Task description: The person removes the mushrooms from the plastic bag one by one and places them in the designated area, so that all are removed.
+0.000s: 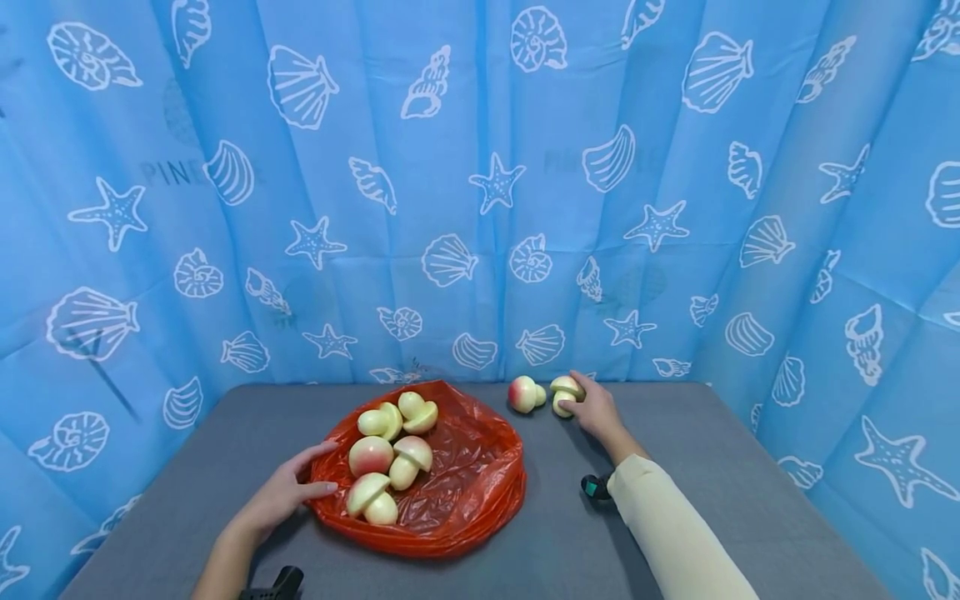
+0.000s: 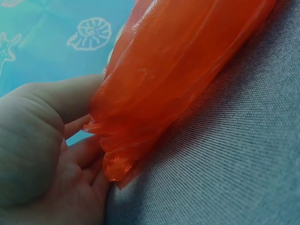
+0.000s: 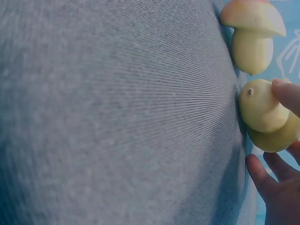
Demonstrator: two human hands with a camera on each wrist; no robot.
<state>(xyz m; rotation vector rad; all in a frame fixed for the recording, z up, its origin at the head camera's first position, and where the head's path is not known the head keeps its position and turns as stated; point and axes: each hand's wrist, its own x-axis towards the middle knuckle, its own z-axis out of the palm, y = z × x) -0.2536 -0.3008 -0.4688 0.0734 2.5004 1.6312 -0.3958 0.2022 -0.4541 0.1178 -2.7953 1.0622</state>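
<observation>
Ideally, the mushroom-shaped piece (image 1: 567, 386) on the surface (image 1: 577, 542), right of centre in the frame, gets a light, even pinch. The right hand (image 1: 597, 410) has it clamped between thumb and fingers; in the right-wrist view, two more fingers (image 3: 261, 176) spread just beside it at the right edge, too close to tell whether they touch. The second mushroom piece (image 1: 522, 394) sits just to its left, so a straight lift seems safer than a sideways drag. Left of centre, low in the frame, the left hand (image 1: 288, 487) has thumb and fingers clamped on the left rim of the red plastic bag (image 1: 483, 500). The film looks thin, so a gentle hold should serve better than a tug, which could roll the five mushroom pieces (image 1: 371, 457) gathered in the bag's left half.
</observation>
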